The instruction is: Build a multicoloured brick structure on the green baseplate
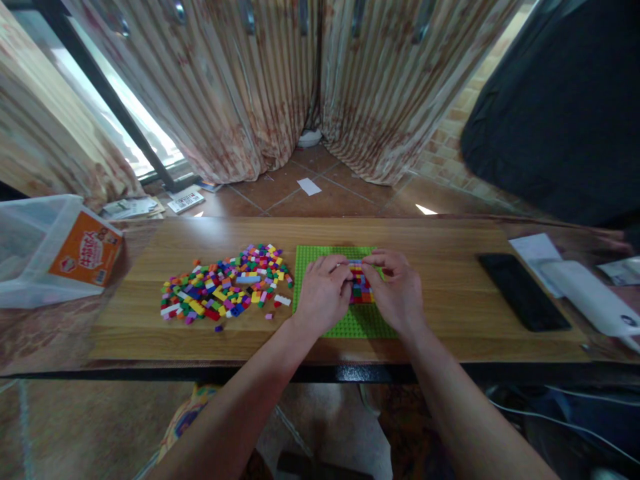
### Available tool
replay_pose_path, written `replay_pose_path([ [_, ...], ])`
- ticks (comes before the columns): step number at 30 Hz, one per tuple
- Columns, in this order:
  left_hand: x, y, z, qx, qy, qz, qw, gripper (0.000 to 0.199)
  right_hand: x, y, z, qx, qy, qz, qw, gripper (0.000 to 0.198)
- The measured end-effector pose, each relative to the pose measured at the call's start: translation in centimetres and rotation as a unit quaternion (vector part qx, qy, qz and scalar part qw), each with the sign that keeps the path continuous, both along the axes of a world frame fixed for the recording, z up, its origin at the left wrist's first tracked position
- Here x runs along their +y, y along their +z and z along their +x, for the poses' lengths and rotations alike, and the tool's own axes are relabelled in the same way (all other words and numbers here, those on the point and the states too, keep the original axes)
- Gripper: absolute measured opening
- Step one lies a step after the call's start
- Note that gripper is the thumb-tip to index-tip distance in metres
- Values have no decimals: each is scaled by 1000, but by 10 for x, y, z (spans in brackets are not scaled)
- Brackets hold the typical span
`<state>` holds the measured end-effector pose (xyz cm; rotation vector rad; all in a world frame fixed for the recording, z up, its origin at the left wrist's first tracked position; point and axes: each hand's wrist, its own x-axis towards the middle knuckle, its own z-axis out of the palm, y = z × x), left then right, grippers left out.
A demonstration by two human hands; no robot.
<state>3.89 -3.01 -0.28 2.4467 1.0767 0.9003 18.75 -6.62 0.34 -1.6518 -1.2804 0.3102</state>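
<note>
A green studded baseplate (360, 327) lies flat on the wooden board, partly covered by my hands. Rows of small toy bricks (361, 287) in red, blue, yellow, orange and purple form a compact block near its middle. From the left, my left hand (327, 287) has its fingers curled onto the upper left edge of this block. My right hand (397, 287) is closed at the upper right edge, thumb and fingers drawn together. Both sets of fingertips touch the bricks; any single brick between them is too small to make out.
Left of the baseplate spreads a heap of loose toy bricks (225, 290). A black phone (523, 291) and a white device (593, 297) lie at the right. A clear plastic bin (30, 293) with an orange label stands far left. Curtains hang behind the wooden board (450, 253).
</note>
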Motion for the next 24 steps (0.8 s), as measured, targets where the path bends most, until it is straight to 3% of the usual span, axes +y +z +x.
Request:
replay_pose_path([
  [7, 0, -3, 1, -30, 0, 3, 1000, 11, 2, -12, 1, 8, 17, -77, 997, 30],
  [16, 0, -3, 1, -28, 1, 3, 1000, 13, 3, -17, 4, 43, 47, -86, 994, 33],
  [24, -4, -1, 0, 32, 1, 27, 999, 14, 5, -14, 3, 23, 47, -75, 996, 32],
])
